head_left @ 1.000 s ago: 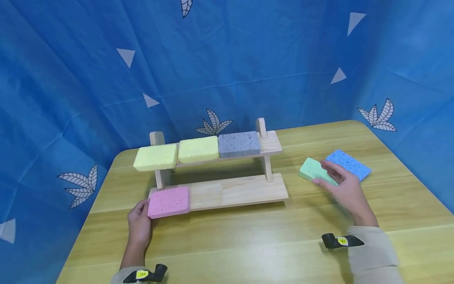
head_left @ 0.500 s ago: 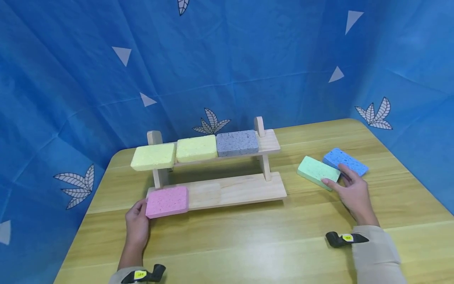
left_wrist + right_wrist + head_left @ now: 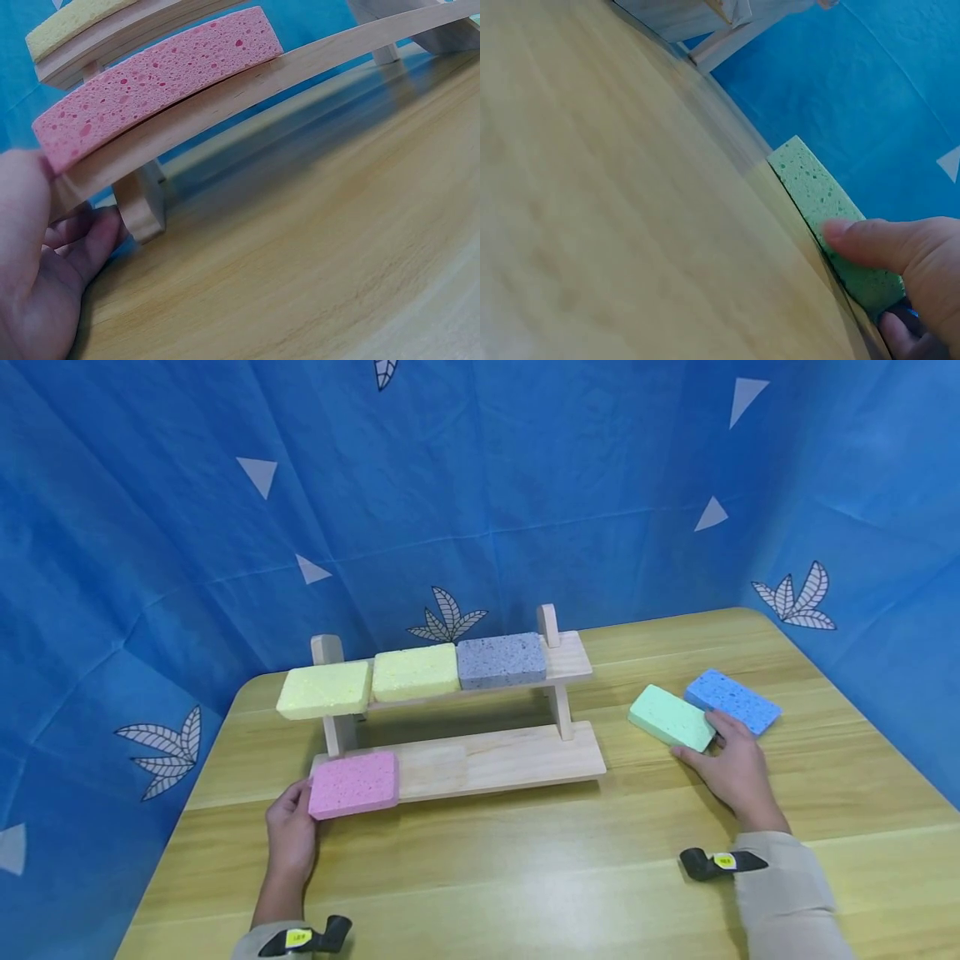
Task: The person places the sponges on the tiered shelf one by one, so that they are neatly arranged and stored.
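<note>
My left hand (image 3: 291, 831) grips the left end of the lower board of a two-tier wooden rack (image 3: 502, 764). In the left wrist view its thumb lies at the board's end, beside a pink sponge (image 3: 161, 86), and its fingers (image 3: 90, 240) curl underneath. The pink sponge lies flat at the left of that board. At the right, my right hand (image 3: 735, 781) pinches a light green sponge (image 3: 670, 717) near its right end. The right wrist view shows the thumb against the green sponge's side; the other fingers are mostly hidden. The sponge appears to be on the table.
A blue sponge (image 3: 733, 700) lies on the wooden table (image 3: 525, 877) just behind the green one. The rack's upper board carries two yellow sponges (image 3: 416, 673) and a grey-blue sponge (image 3: 501, 661). A blue curtain (image 3: 480, 485) hangs behind the table.
My right hand has come down from above the green sponge and its thumb and fingers have closed on that sponge's end. The left hand has stayed at the rack.
</note>
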